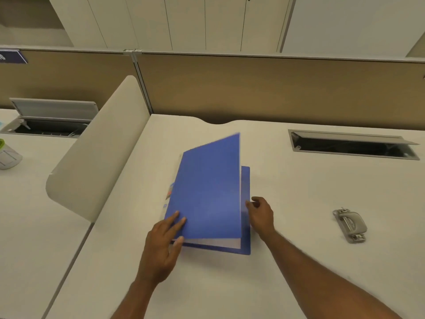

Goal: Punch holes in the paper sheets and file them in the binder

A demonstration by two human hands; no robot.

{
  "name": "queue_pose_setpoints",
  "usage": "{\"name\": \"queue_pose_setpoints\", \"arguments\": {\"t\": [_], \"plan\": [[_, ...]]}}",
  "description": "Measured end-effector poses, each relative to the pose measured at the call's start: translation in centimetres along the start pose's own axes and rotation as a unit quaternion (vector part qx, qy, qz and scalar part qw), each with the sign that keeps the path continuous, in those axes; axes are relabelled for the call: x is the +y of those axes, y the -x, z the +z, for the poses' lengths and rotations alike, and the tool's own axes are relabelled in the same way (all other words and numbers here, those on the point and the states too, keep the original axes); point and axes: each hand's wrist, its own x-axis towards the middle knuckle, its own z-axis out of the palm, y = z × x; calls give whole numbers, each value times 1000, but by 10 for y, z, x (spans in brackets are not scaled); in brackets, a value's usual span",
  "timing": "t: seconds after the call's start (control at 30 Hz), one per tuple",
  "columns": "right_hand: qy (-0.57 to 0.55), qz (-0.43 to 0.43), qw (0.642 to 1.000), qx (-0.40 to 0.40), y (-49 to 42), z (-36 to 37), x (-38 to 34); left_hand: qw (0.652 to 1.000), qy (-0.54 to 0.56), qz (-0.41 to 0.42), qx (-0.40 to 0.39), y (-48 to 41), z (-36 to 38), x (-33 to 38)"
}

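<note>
Blue and flat, one plastic binder [207,192] lies in the middle of the single pale desk top [299,192], its front cover lifted partway (and blurred) above white paper sheets [213,242] showing at the near edge. The left hand [161,245] lays straight fingers on the cover's near left corner, gripping nothing. The right hand [261,215] sits at the binder's right edge, fingers loosely curled; whether they pinch anything I cannot tell. One grey metal hole punch [349,224] lies well apart, right.
</note>
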Motion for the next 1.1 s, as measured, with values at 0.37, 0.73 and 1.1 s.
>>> {"name": "queue_pose_setpoints", "arguments": {"t": [0.37, 0.73, 1.1], "plan": [[93, -109, 982, -120, 31, -21, 24, 978, -14, -196, -75, -44, 26, -20], [358, -168, 911, -118, 46, 5, 66, 973, -12, -208, -104, -50, 32, -25], [297, -171, 933, -113, 48, -44, 59, 969, -3, -230, -95, -61, 22, -18]]}}
